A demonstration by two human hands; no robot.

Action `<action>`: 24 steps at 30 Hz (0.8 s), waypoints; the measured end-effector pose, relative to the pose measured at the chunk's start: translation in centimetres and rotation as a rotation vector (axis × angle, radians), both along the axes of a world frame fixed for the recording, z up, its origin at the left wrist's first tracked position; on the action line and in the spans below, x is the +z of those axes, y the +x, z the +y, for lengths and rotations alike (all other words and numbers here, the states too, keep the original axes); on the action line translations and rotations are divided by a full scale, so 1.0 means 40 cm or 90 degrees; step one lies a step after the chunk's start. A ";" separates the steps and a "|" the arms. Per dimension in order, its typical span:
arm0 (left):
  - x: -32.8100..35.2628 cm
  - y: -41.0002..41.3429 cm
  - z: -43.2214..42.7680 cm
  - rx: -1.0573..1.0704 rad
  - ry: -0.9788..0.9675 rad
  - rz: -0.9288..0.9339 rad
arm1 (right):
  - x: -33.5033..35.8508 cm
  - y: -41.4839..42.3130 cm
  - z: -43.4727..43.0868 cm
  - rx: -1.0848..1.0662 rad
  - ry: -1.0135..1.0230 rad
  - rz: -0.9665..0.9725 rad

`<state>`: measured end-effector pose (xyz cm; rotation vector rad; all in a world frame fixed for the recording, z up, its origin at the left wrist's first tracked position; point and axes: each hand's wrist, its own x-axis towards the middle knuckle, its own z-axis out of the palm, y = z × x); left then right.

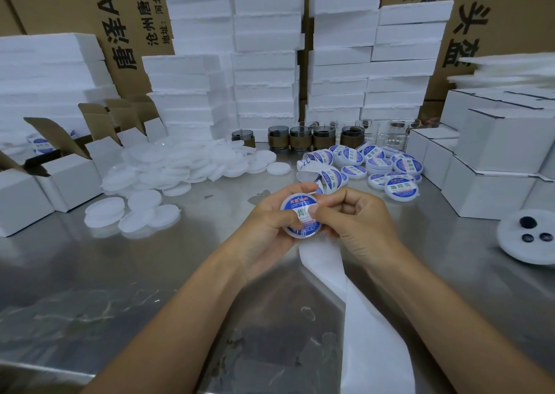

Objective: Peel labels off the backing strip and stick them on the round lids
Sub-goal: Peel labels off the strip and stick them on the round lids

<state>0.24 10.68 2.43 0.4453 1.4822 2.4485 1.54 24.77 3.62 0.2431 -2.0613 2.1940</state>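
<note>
My left hand (pixel 267 222) grips a round white lid (pixel 300 213) above the middle of the steel table, its face covered by a blue and white label. My right hand (pixel 357 216) has curled fingers, and its thumb presses on the label. The white backing strip (pixel 345 297) hangs from under my hands toward the table's near edge. Its far end, still bearing labels (pixel 327 174), curls behind the hands. A heap of plain white lids (pixel 186 165) lies at the left. Labelled lids (pixel 390 168) are piled at the right.
Open white cartons (pixel 60 171) stand at the left and closed ones (pixel 495 165) at the right. Foam blocks (pixel 264 63) are stacked at the back. Dark jars (pixel 300 138) and clear glasses (pixel 387 132) line up before them. A white plate with dark pieces (pixel 525 237) sits at the right.
</note>
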 end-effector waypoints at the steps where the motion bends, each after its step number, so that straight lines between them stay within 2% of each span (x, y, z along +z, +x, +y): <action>1: 0.000 0.000 0.000 0.000 -0.003 0.002 | -0.001 -0.001 0.000 -0.004 0.002 0.000; 15: 0.004 0.005 0.004 -0.007 0.018 -0.003 | -0.014 0.001 -0.004 -0.075 0.108 0.108; 24: 0.007 0.008 0.001 -0.022 -0.025 0.006 | -0.026 -0.012 0.004 -0.145 0.205 0.190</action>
